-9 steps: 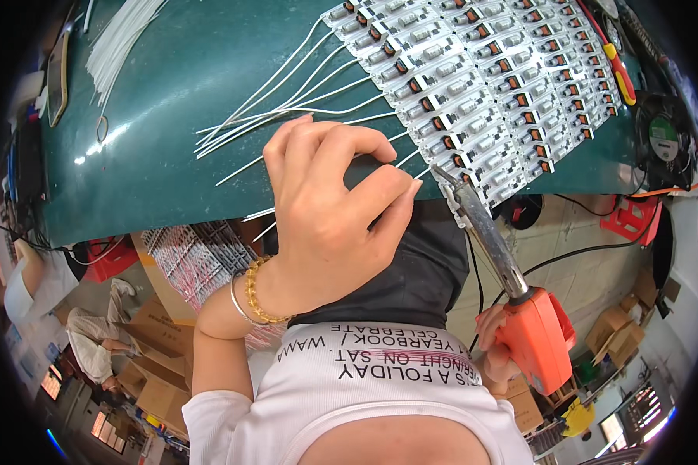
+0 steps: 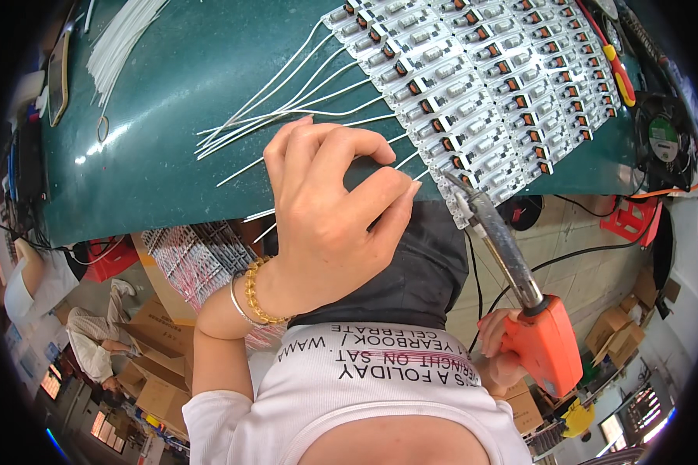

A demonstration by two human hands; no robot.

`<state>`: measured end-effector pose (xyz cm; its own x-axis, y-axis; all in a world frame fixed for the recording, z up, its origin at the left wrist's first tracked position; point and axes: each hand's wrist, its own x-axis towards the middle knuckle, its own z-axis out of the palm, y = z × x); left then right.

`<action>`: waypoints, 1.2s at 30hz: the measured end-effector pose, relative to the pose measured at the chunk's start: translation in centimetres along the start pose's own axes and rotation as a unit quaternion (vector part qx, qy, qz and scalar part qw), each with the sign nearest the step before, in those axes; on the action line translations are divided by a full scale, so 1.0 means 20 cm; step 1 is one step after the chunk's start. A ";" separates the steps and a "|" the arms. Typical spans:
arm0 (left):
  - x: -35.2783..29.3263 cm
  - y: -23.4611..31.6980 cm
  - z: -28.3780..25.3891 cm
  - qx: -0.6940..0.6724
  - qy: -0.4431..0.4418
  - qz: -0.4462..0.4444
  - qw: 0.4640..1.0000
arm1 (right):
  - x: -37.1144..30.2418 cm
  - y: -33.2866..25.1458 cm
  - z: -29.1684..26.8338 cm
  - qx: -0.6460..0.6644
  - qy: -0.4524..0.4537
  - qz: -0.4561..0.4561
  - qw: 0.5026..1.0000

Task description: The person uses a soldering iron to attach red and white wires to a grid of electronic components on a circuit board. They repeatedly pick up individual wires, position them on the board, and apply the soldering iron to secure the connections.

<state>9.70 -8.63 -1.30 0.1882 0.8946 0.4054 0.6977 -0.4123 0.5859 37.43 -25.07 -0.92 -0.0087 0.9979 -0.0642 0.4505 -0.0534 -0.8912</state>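
My left hand reaches over the table's near edge, its thumb and forefinger pinched on a thin white wire that runs to the panel. In my right hand is a soldering gun with an orange-red handle and a metal barrel. The gun's bent tip lies over the near left corner of a panel of small circuit boards; whether it touches a board I cannot tell. More white wires stretch left from the panel's edge, and my left hand hides some of their length.
A bundle of white wires lies at the far left of the green table. To the panel's right are a red-and-yellow handled tool and a black fan. Below the table edge are wired boards and a black cable.
The soldering gun has shifted slightly right and toward me, its tip sliding a little along the corner of the panel. My left hand has stayed in place.
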 end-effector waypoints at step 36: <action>0.48 -0.77 -0.67 0.140 0.184 0.024 0.973 | 0.26 -0.01 0.13 0.290 0.091 -0.081 0.949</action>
<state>-8.53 4.00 3.00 0.0002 0.7320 0.6813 0.8646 -0.3425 0.3676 34.84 -19.87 -2.22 0.1418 0.9817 0.1268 -0.1112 0.1431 -0.9835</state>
